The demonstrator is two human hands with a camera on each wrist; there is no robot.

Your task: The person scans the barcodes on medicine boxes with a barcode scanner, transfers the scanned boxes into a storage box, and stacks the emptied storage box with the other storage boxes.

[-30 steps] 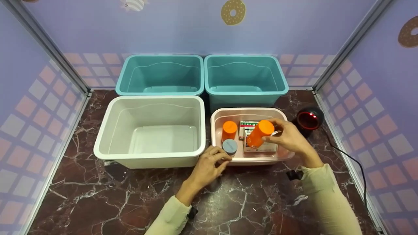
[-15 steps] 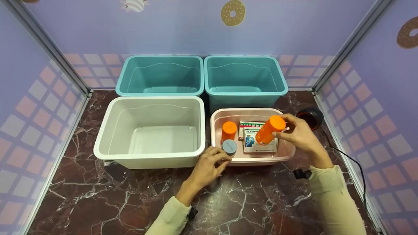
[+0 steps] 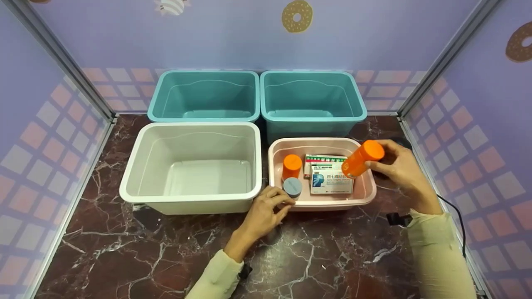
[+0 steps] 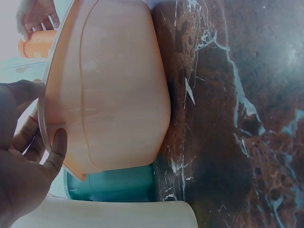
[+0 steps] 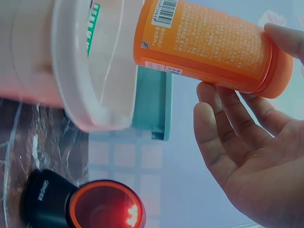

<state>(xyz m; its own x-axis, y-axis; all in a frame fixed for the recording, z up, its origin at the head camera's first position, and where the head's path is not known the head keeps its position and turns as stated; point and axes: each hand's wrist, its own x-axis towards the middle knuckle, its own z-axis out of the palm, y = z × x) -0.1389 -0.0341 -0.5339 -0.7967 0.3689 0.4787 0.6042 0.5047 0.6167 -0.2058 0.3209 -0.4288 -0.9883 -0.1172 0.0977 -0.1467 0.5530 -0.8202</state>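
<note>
My right hand (image 3: 405, 170) pinches an orange bottle (image 3: 360, 160) near its cap, tilted above the right end of a pink bin (image 3: 328, 203). In the right wrist view, a barcode (image 5: 165, 13) shows on the bottle's label. My left hand (image 3: 262, 209) grips the bin's front rim at its left corner, thumb outside. Within the bin stand a second orange bottle (image 3: 292, 167) and a grey-capped container (image 3: 292, 187). Beside them lies a white medicine box (image 3: 331, 182), partly covering another box (image 3: 316, 159) with a green and red stripe.
A black barcode scanner (image 5: 105, 204) with red lights stands right of the pink bin, mostly behind my right hand in the head view. Its cable (image 3: 459, 211) runs forward along the right wall. A white bin (image 3: 191, 199) is at left; two teal bins (image 3: 203, 120) stand behind.
My right hand has carried the orange bottle rightward, from over the boxes to the bin's right end, uncovering the white box. The scanner's glow dimmed in between. My left hand has stayed put.
</note>
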